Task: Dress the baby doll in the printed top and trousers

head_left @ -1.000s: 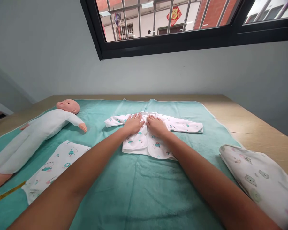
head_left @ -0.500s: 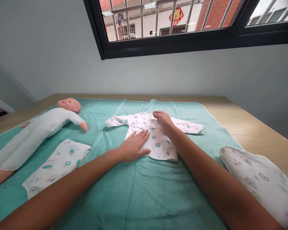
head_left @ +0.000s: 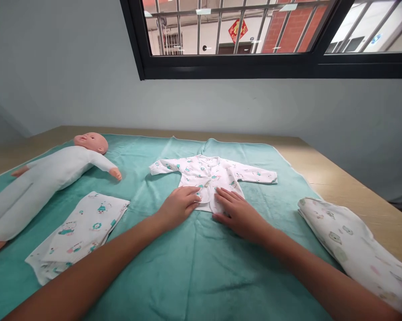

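A white long-sleeved baby shirt (head_left: 206,171) with a small teal and pink print lies spread on the teal blanket (head_left: 174,276), its sleeves stretched out to both sides. My left hand (head_left: 179,206) is at the lower left front of the shirt, thumb and fingers closed on the edge of a front flap. On the lower right front rests my right hand (head_left: 239,214), palm down with fingers apart. Between the hands the front edges part a little near the hem, and the fingers cover some of it.
To the left lies a baby doll (head_left: 63,167) in a white body suit. Nearer me is a folded printed garment (head_left: 84,227), partly behind my left forearm. A folded white printed cloth (head_left: 348,240) lies at the right on the blanket and wooden table (head_left: 341,178). Behind is a barred window (head_left: 234,67).
My right hand has come down from the shirt's neckline to its lower right front. My left hand has drawn back slightly to the lower left flap and closed. The view has shifted a little.
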Tool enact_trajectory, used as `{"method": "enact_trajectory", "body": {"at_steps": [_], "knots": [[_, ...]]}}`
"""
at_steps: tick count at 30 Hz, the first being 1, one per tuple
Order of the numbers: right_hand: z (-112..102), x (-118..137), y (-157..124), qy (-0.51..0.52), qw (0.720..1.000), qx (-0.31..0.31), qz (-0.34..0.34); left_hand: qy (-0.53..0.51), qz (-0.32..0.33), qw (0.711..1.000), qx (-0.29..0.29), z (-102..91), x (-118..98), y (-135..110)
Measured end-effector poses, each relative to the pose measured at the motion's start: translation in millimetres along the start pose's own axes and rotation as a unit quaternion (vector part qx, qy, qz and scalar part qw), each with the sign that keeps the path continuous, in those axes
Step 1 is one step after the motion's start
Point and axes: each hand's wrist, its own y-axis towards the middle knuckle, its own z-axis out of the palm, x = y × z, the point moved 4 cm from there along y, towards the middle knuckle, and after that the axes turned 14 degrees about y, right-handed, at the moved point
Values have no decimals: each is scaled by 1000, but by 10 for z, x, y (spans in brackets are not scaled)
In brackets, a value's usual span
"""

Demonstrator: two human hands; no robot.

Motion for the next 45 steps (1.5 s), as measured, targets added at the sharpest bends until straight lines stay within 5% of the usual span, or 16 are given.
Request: {"method": "enact_trajectory", "body": {"at_steps": [4,9,16,23,28,39,45], "knots": [[-55,63,-163,-18,999,1,-44,-31,19,999,-16,-35,-40,-16],[-75,141,-85,-15,997,-23,-74,-40,68,996,35,-41,-90,-67],[-106,108,-115,-35,995,36,-83,10,67,994,85,-45,-48,-128],[-443,-93,-473,-164,985,-55,23,115,117,986,9,-252,84,-195],[-414,-172,-613,-131,970,-111,172,129,197,972,18,-293,38,-236],[-373,-85,-532,15,983,-134,121,192,170,966,-31,-286,86,-174],[-518,-91,-585,33,984,-155,85,119,138,979,-93,-401,9,-182]]}}
